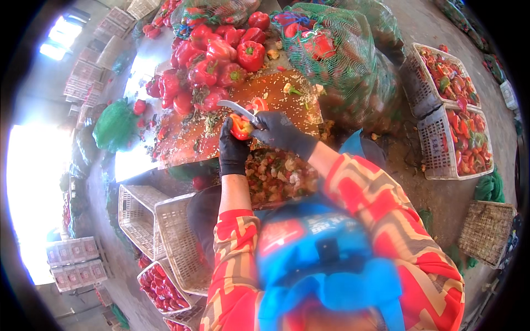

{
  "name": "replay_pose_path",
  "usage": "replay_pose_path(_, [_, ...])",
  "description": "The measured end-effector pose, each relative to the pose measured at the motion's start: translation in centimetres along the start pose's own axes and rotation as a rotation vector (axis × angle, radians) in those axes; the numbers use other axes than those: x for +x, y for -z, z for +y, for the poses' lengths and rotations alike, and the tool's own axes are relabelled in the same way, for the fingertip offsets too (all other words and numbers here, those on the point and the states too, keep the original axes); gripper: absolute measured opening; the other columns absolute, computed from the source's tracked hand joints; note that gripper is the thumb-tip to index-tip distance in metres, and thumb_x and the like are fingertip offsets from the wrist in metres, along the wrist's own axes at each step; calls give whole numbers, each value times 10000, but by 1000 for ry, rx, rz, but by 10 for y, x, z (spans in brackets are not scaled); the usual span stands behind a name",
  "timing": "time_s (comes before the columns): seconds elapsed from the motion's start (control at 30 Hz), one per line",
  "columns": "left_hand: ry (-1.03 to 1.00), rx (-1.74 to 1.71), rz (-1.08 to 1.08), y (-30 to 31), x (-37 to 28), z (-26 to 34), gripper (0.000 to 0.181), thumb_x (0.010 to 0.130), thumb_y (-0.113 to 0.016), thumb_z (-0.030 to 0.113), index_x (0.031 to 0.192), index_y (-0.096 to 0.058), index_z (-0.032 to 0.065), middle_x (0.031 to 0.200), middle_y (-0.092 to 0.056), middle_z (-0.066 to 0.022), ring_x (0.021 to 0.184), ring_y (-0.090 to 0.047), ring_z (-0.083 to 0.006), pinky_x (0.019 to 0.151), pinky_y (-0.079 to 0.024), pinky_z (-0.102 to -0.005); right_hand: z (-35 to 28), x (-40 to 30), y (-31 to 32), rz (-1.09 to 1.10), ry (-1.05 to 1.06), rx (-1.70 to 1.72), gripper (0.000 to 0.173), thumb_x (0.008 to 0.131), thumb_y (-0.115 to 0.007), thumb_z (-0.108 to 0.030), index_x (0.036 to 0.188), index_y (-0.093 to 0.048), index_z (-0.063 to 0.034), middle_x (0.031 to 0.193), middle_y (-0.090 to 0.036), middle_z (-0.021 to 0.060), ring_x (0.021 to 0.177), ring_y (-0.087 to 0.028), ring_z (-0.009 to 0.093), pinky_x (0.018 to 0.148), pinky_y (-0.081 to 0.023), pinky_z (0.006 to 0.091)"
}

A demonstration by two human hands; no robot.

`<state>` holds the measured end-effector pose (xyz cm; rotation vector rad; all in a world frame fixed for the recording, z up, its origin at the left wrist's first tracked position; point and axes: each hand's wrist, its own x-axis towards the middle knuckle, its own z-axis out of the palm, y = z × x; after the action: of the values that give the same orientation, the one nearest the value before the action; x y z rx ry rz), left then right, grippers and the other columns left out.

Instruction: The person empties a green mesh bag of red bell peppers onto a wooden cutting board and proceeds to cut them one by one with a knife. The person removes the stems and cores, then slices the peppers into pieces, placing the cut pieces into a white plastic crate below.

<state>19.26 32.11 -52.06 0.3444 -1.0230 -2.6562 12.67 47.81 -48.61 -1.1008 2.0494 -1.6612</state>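
Both hands wear dark gloves. My left hand (234,149) holds a cut red bell pepper (241,127) with its pale inside showing, above the near edge of an orange-brown board (265,89) strewn with seeds. In my right hand (279,131) is a knife with a curved metal blade (238,108), which points left over the pepper. Another cut pepper piece (259,104) lies just beyond the blade. Whole red bell peppers (219,51) are heaped at the board's far side. A pepper stem with its core (292,89) rests on the board's right part.
Green mesh sacks (343,53) of peppers stand at the far right of the board. Below my hands is a container's load of cores and scraps (281,173). Crates of cut peppers (470,140) stand at right. Empty plastic crates (178,231) and a crate of red pieces (163,287) are at lower left.
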Motion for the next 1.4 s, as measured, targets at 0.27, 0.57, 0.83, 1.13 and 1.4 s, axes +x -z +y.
replay_pose_path(0.27, [-9, 17, -37, -33, -7, 0, 335, 928, -535, 300, 1082, -568, 4, 942, -623, -75, 837, -600, -202, 775, -505, -332, -2, -8, 1, -7, -184, 572, 202, 819, -699, -92, 981, -603, -20, 697, -524, -17, 593, -506, 74, 534, -424, 255])
replay_pose_path(0.57, [32, 188, -7, -19, -5, -13, 321, 960, -457, 271, 1070, -598, 4, 936, -658, -105, 820, -643, -226, 744, -531, -350, -4, -16, 3, -90, 28, 181, 255, 733, -726, -127, 904, -569, -22, 708, -565, 72, 670, -522, 138, 623, -443, 334])
replay_pose_path(0.83, [-42, -30, 281, -38, -16, -25, 228, 906, -519, 289, 963, -562, 72, 860, -594, -75, 749, -622, -224, 687, -542, -369, 8, -10, 9, 169, 124, -133, 176, 764, -670, -143, 872, -568, -48, 722, -563, 127, 656, -565, 264, 622, -456, 390])
replay_pose_path(1.13, [-268, 323, 130, -37, -67, 62, 306, 888, -590, 384, 918, -556, 81, 796, -574, -83, 637, -569, -245, 549, -507, -375, 33, 9, 40, 484, 155, -251, 266, 738, -733, -185, 798, -509, -56, 690, -496, 99, 659, -520, 277, 588, -417, 409])
replay_pose_path(1.4, [-152, 2036, 398, 111, -216, 216, 380, 777, -709, 298, 1018, -643, 11, 871, -640, -123, 712, -611, -260, 703, -495, -367, 74, 25, 15, 401, -167, 82, 383, 718, -752, -354, 732, -531, -42, 641, -540, 111, 586, -522, 267, 564, -411, 405])
